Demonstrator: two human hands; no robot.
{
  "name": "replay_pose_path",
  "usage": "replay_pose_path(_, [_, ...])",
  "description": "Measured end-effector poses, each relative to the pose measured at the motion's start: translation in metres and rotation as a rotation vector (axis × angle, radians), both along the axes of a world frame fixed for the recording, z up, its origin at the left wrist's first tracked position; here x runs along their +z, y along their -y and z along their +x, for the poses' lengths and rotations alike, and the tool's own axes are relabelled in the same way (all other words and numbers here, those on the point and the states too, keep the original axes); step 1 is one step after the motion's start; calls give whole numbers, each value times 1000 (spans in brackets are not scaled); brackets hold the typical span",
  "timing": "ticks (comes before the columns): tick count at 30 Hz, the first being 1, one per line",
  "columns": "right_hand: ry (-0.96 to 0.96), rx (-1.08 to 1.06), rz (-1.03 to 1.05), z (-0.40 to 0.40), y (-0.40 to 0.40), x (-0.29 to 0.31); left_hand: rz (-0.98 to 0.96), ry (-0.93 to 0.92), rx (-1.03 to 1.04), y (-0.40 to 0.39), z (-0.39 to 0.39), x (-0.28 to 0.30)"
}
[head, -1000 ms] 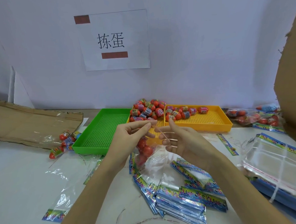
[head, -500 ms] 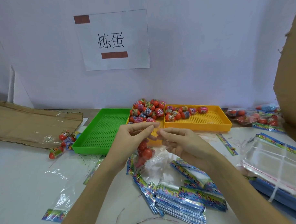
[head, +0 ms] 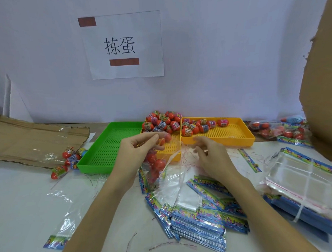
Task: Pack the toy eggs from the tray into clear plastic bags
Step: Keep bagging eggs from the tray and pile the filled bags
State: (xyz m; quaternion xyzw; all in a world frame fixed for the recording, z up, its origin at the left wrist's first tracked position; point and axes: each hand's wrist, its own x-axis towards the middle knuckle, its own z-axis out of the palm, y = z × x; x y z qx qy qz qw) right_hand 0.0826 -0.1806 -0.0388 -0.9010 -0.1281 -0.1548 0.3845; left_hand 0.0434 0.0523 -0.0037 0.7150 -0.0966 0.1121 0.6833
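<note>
Toy eggs (head: pixel 165 122), red with printed wrappers, are heaped across the backs of two yellow trays (head: pixel 227 137). My left hand (head: pixel 139 149) pinches the top of a clear plastic bag (head: pixel 153 164) that hangs in front of the trays with several red eggs inside. My right hand (head: pixel 211 156) is just right of the bag's mouth, fingers blurred and loosely spread. A thin clear strip (head: pixel 178 153) trails between the bag and this hand; whether the fingers hold it is unclear.
An empty green tray (head: pixel 109 146) stands left of the yellow ones. Flat bags with colourful headers (head: pixel 198 219) are stacked under my forearms, and a tied bundle of clear bags (head: pixel 304 179) lies right. Filled bags (head: pixel 274 129) lie back right, loose eggs (head: pixel 68 157) left, cardboard (head: pixel 30 138) behind them.
My hands, pinched together at the bag's top before, have come apart. The right hand moved right and slightly down; the left still holds the bag.
</note>
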Motion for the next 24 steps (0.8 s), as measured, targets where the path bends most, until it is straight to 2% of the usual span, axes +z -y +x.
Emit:
replay_pose_path(2, [50, -45, -25, 1, 1, -1, -15, 3, 15, 1, 0, -1])
replay_pose_path(6, [89, -83, 76, -4, 1, 8, -71, -19, 117, 3, 3, -4])
replay_pose_path(8, [27, 58, 114, -9, 0, 17, -119, -29, 179, 6, 3, -4])
replay_pose_path(10, [-139, 278, 168, -19, -6, 27, -192, -42, 231, 10, 1, -4])
replay_pose_path(12, [-253, 400, 188, -32, -21, 30, -262, -56, 271, 12, 0, -3])
replay_pose_path(14, [-239, 376, 208, -41, -40, 27, -344, -75, 279, 12, -1, -2])
replay_pose_path(18, [-26, 212, 349, -49, -64, 22, -445, -85, 228, 14, -3, 2])
replay_pose_path(24, [99, 94, 448, -43, -49, 26, -360, 6, 104, 16, -1, 2])
